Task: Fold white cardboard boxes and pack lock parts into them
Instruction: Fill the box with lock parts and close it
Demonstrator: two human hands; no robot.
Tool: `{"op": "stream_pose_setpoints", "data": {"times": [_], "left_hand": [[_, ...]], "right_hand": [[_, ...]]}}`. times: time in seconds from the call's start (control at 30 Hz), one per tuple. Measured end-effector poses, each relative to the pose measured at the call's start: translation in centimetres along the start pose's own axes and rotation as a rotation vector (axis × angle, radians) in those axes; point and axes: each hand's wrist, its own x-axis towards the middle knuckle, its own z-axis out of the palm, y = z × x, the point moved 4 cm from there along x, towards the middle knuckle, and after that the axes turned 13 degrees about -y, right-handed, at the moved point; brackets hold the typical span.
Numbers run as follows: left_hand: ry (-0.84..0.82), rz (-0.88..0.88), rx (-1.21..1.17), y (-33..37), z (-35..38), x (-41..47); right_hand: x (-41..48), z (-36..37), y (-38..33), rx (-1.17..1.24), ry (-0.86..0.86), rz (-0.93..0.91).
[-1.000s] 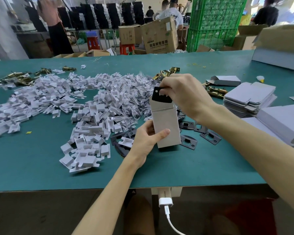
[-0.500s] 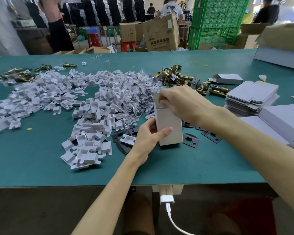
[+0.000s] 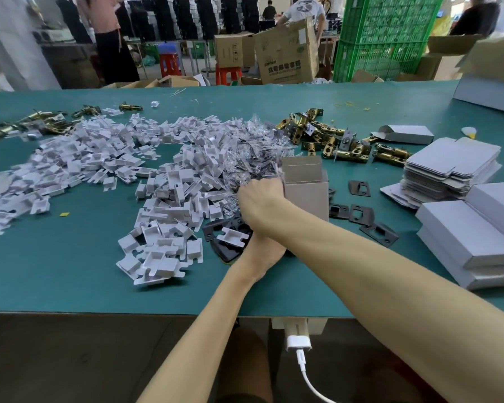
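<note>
Box: The white cardboard box [image 3: 306,196] stood upright on the green table [image 3: 70,271]. Its long axis was vertical, its top flap was raised at the back and its mouth opened upward.
Right hand: Your right hand [image 3: 259,199] lay just left of the box wall, knuckles up. Its fingers curled down into the edge of the clear bag pile [image 3: 250,158]. Their tips were hidden, so I cannot tell whether they had closed on a bag.
Left hand: Your left hand [image 3: 262,253] sat low at the foot of the box, under your right forearm. Its fingers were covered, so I cannot tell their state; it probably steadied the box.
Key relation: The box mouth lay to the right of your right knuckles and a little above them. The bags lay under and beyond your fingertips.
Nearer hand: The right hand was nearer, beside the mouth.
Next move, judged: A short lift up and to the right, over the near rim, then a straight drop down the box.
Other parts: Black strike plates [image 3: 358,187] lay right of the box and brass latches [image 3: 332,141] lay behind it.
</note>
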Motion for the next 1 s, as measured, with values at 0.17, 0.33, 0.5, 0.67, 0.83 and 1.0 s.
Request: {"op": "stream_pose_setpoints", "data": {"times": [0.17,0.33,0.5,0.67,0.83,1.0], "left_hand": [[0.014,0.049,0.007,0.3,0.1,0.1],[0.045,0.056,0.014,0.1,-0.1,0.8],[0.030,0.032,-0.026,-0.3,-0.1,1.0],[0.034,0.075,-0.082,0.2,0.0,0.6],[0.069,0.118,-0.112,0.3,-0.3,0.9],[0.078,0.115,-0.255,0.1,-0.2,0.9]], "right_hand": [[1.7,1.4,0.6,-0.008,-0.109,0.073],[1.7,0.9,0.2,0.018,0.019,0.074],[1.4,0.2,0.1,0.025,0.162,0.031],[-0.6,-1.3,0.8,0.102,0.419,-0.079],[-2.7,-3.2,3.7,0.387,0.542,-0.121],[-4.6,-4.4,9.0,0.746,0.595,-0.138]]}}
